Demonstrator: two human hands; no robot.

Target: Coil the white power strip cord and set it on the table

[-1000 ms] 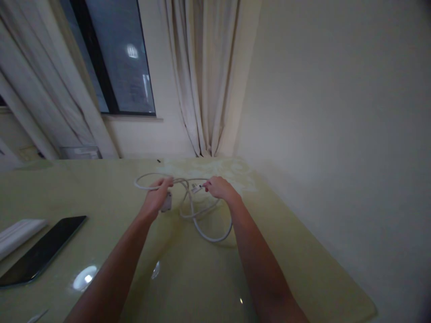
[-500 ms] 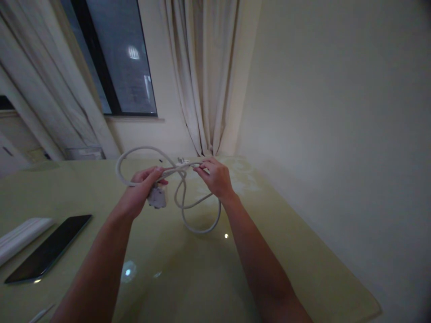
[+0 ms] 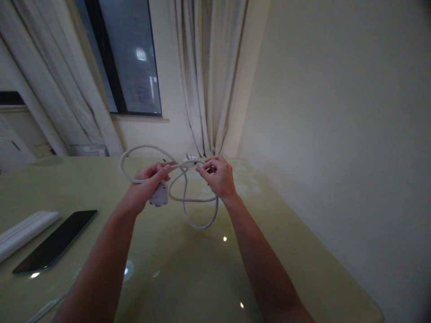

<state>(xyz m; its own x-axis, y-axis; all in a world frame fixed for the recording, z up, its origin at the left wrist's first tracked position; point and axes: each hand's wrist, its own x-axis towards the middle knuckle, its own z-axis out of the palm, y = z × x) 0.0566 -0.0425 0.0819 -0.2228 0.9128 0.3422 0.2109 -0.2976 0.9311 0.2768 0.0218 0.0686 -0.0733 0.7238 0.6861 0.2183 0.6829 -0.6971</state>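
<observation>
A white power cord (image 3: 200,228) is held in loops above the table, between my two hands. My left hand (image 3: 144,186) is closed around the cord, and one loop arcs up over its fingers. Just below that hand hangs a white socket block (image 3: 159,195); whether the fingers also grip it is hidden. My right hand (image 3: 220,178) pinches the cord at the other side, with crossed loops drooping beneath it. Between the hands, a white plug (image 3: 190,159) with metal prongs shows at the back, close to the right fingertips.
A black tablet (image 3: 55,242) lies on the glossy yellow-green table (image 3: 188,282) to the left, beside a long white box (image 3: 28,229). A thin white cable (image 3: 47,308) is at the lower left. Curtains (image 3: 215,80) and a window stand behind; a wall borders the right side.
The view has shifted slightly. Below my right hand, the drooping loops have changed shape, and the small inner one now reaches farther left. Both hands keep their hold on the cord.
</observation>
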